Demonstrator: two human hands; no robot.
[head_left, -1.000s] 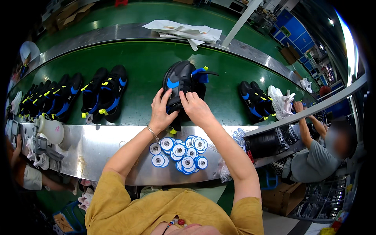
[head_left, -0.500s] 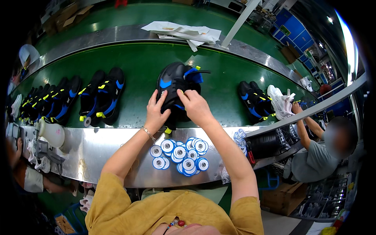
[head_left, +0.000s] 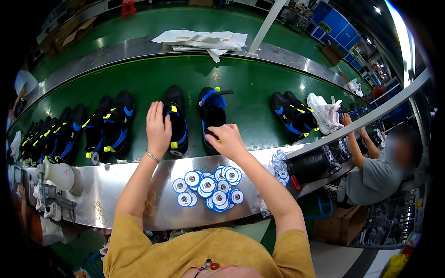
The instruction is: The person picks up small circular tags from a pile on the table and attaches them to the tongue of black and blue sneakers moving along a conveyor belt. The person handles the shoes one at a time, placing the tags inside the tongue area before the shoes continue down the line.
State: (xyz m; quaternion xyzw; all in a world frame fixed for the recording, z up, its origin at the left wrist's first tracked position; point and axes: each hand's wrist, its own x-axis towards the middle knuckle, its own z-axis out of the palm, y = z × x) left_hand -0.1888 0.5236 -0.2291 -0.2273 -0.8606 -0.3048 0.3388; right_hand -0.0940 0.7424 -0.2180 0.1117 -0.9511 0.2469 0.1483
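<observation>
Two black sport shoes with blue and yellow trim stand side by side before me, toes pointing away. Against the outer side of the left shoe [head_left: 174, 111] rests my left hand [head_left: 158, 131], fingers straight and thumb apart. The right shoe [head_left: 204, 109] has its blue-lined tongue [head_left: 214, 99] raised and a black strap sticking out to the right. At its heel collar, my right hand [head_left: 226, 140] has bent fingers closed on the edge; the fingertips are partly hidden. Nearer to me, a loose pile of round white tags with blue rims [head_left: 206, 185] lies on the metal edge [head_left: 125, 185].
More black-and-blue shoes [head_left: 118, 125] line the green belt [head_left: 250, 106] to the left. On the right are another dark pair [head_left: 292, 116] and white shoes [head_left: 323, 113]. A slanting metal rail [head_left: 352, 127] separates me from a co-worker [head_left: 378, 173]. White paper [head_left: 204, 39] lies along the far ledge.
Both hands were together on shoes held close; now the two shoes stand apart. My left hand has moved left with one shoe, and my right hand has shifted nearer to me. The view has tilted slightly.
</observation>
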